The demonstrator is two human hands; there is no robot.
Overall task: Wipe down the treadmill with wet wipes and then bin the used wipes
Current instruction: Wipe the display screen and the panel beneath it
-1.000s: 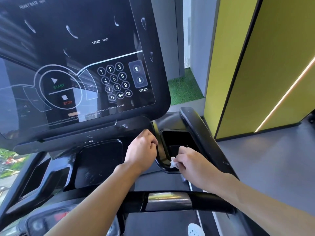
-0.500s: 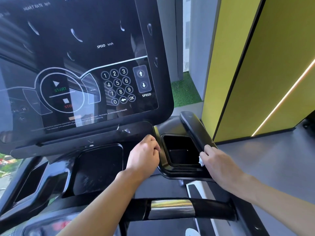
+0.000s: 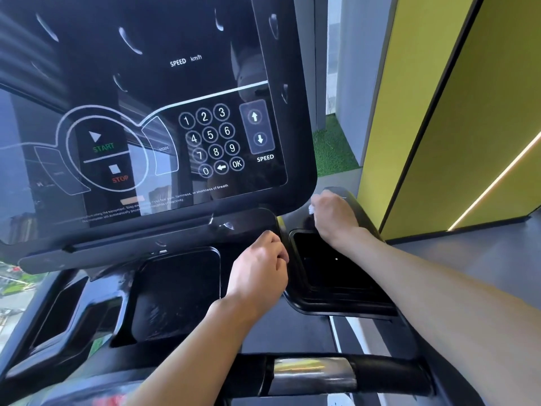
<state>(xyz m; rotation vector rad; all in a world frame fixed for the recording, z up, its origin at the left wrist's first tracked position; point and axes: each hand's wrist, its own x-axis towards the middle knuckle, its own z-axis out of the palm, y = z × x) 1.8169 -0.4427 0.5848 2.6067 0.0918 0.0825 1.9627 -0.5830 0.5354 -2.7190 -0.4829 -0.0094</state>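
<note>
Black gloss plastic fills most of the view: the treadmill (image 3: 345, 385) seen from the belt side, its console screen (image 3: 146, 112) tilted up at the far edge with a number keypad (image 3: 212, 140), START and STOP marks and SPEED arrows printed on it. The right hand (image 3: 333, 218) is at the far right corner of the console deck, where the side rail (image 3: 361, 210) meets the screen housing. Its fingers are bunched down over a white wet wipe (image 3: 312, 208), and only a small crumpled bit of the wipe shows at the fingertips, pressed to the black surface just beyond the far rim of the right-hand pocket (image 3: 336, 306). The forearm crosses over that pocket's right side. The left hand (image 3: 259, 272) sits at the pocket's left rim with its fingers curled round the raised edge there — knuckles up, thumb hidden. To its left lies a second, larger recess (image 3: 175, 294) in the deck. Along the near edge runs the front handlebar (image 3: 395, 373) with a silver metal grip plate (image 3: 313, 373) in its middle. Beyond the treadmill's right side stands a yellow wall panel (image 3: 439, 112) with a slanted light strip, and a patch of green turf (image 3: 330, 148) shows past the screen's right edge.
</note>
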